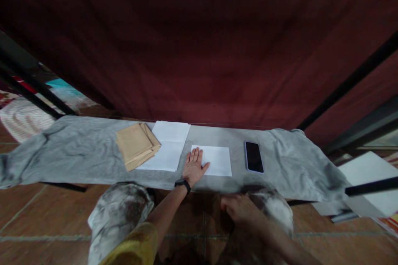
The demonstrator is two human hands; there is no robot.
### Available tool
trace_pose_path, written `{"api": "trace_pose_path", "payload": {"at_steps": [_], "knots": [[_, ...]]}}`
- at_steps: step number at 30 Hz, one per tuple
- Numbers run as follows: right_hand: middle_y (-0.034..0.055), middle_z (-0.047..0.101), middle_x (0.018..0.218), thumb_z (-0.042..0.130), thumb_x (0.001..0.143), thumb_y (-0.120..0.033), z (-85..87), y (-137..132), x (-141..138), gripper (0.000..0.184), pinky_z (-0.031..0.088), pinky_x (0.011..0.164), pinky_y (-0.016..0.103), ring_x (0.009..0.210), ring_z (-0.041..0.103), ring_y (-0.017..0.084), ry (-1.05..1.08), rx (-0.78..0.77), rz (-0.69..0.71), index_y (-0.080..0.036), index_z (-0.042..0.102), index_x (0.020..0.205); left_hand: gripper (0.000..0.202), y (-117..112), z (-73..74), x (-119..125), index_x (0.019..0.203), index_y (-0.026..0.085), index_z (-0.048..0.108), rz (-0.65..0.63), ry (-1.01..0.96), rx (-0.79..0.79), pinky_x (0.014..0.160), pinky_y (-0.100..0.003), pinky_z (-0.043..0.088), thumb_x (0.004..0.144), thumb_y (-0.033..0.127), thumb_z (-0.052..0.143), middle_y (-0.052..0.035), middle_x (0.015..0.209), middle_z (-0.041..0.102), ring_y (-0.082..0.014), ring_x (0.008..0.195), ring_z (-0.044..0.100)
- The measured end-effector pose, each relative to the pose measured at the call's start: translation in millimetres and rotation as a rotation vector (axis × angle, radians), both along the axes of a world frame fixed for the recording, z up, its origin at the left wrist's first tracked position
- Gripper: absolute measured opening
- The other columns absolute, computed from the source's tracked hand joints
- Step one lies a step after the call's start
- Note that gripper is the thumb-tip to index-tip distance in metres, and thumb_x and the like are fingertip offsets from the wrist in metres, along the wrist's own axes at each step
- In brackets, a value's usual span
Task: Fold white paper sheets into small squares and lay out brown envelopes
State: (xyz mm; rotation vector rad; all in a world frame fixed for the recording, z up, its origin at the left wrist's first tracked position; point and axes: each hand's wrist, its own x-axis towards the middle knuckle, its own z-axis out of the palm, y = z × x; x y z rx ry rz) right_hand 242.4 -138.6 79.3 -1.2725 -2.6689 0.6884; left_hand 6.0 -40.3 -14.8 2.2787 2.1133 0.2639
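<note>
My left hand (pixel 194 167) lies flat, fingers stretched out, on the left end of a folded white sheet of paper (pixel 217 160) on a grey cloth (pixel 77 153). A black watch sits on that wrist. My right hand (pixel 238 209) hangs low near my right knee, off the cloth, blurred; its fingers look loosely curled and I see nothing in it. A stack of white paper (pixel 169 147) lies left of the hand, with several brown envelopes (pixel 137 145) overlapping its left side. A black phone (pixel 254 156) lies face up to the right of the sheet.
The grey cloth covers a low bench over a brown tiled floor (pixel 37 219). A dark red curtain (pixel 199 41) hangs behind. Black metal bars (pixel 342 87) stand at left and right. A white board (pixel 370 182) lies at the right edge.
</note>
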Motion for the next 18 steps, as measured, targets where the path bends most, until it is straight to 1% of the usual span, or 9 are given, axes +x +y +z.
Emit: {"api": "trace_pose_path", "payload": {"at_steps": [1,2,3,5,8,10,12,15,18], "knots": [[-0.0022,0.072,0.081,0.045,0.089,-0.01,-4.2,13.6,-5.0,0.028,0.049,0.076,0.024,0.081,0.067,0.014,0.135,-0.073,-0.055,-0.024,0.07,0.085,0.076,-0.2,0.1,0.3,0.154,0.01,0.03,0.001,0.002,0.004,0.124,-0.045,0.017,0.097,0.06,0.029,-0.0157,0.162,0.029,-0.0272,0.152,0.021],[-0.0017,0.072,0.082,0.043,0.087,-0.012,-9.6,28.6,-12.2,0.029,0.049,0.076,0.025,0.08,0.067,0.015,0.303,-0.146,-0.123,-0.024,0.07,0.086,0.076,-0.4,0.1,0.5,0.154,0.01,0.03,0.001,0.005,0.009,0.124,-0.046,0.017,0.098,0.06,0.029,-0.0159,0.162,0.029,-0.0274,0.152,0.02],[-0.0009,0.072,0.084,0.044,0.086,-0.016,-16.1,44.1,-20.8,0.027,0.049,0.075,0.026,0.079,0.066,0.015,0.48,-0.204,-0.22,-0.023,0.069,0.086,0.075,-0.7,0.2,0.6,0.154,0.01,0.03,0.001,0.01,0.013,0.124,-0.047,0.017,0.098,0.059,0.029,-0.0159,0.162,0.029,-0.0276,0.152,0.02],[0.0005,0.071,0.082,0.051,0.08,-0.026,-31.5,73.0,-38.4,0.018,0.05,0.075,0.028,0.079,0.065,0.017,0.801,-0.318,-0.437,-0.023,0.069,0.082,0.073,-1.4,0.7,0.7,0.154,0.01,0.031,0.002,0.023,0.021,0.123,-0.051,0.016,0.098,0.058,0.03,-0.0159,0.161,0.031,-0.0287,0.152,0.02],[0.003,0.07,0.08,0.046,0.079,-0.036,-55.1,102.9,-53.8,0.024,0.05,0.064,0.028,0.072,0.063,0.018,0.882,-0.327,-0.579,-0.022,0.066,0.08,0.071,-2.2,1.6,3.9,0.152,0.009,0.035,0.008,0.035,0.048,0.123,-0.053,0.017,0.098,0.055,0.034,-0.0172,0.16,0.033,-0.0312,0.151,0.022],[0.004,0.068,0.078,0.044,0.079,-0.038,-68.0,112.5,-54.0,0.026,0.048,0.057,0.027,0.066,0.059,0.017,0.883,-0.304,-0.651,-0.021,0.064,0.078,0.066,-1.6,1.6,10.9,0.151,0.009,0.037,-0.005,0.025,0.089,0.123,-0.051,0.019,0.099,0.05,0.036,-0.0171,0.16,0.033,-0.0307,0.151,0.023],[0.0034,0.066,0.074,0.046,0.077,-0.038,-77.7,115.4,-50.3,0.023,0.047,0.056,0.027,0.061,0.057,0.017,0.87,-0.281,-0.699,-0.022,0.062,0.074,0.061,0.1,0.7,21.8,0.151,0.01,0.036,-0.06,-0.004,0.13,0.123,-0.048,0.021,0.1,0.043,0.035,-0.0149,0.161,0.033,-0.0279,0.151,0.025],[0.0018,0.066,0.071,0.049,0.073,-0.029,-85.3,112.4,-46.2,0.014,0.05,0.064,0.029,0.065,0.059,0.018,0.819,-0.242,-0.712,-0.023,0.062,0.072,0.059,3.2,-2.1,38.3,0.15,0.011,0.037,-0.154,-0.053,0.119,0.122,-0.045,0.025,0.102,0.043,0.032,-0.0133,0.159,0.037,-0.0257,0.149,0.029],[0.0024,0.069,0.081,0.045,0.068,-0.016,-85.7,106.9,-46.4,0.02,0.049,0.081,0.031,0.08,0.064,0.019,0.744,-0.183,-0.697,-0.023,0.063,0.074,0.06,5.0,-4.6,43.0,0.149,0.01,0.04,-0.19,-0.073,0.081,0.121,-0.045,0.028,0.102,0.047,0.031,-0.0145,0.158,0.039,-0.0266,0.148,0.032]]}}
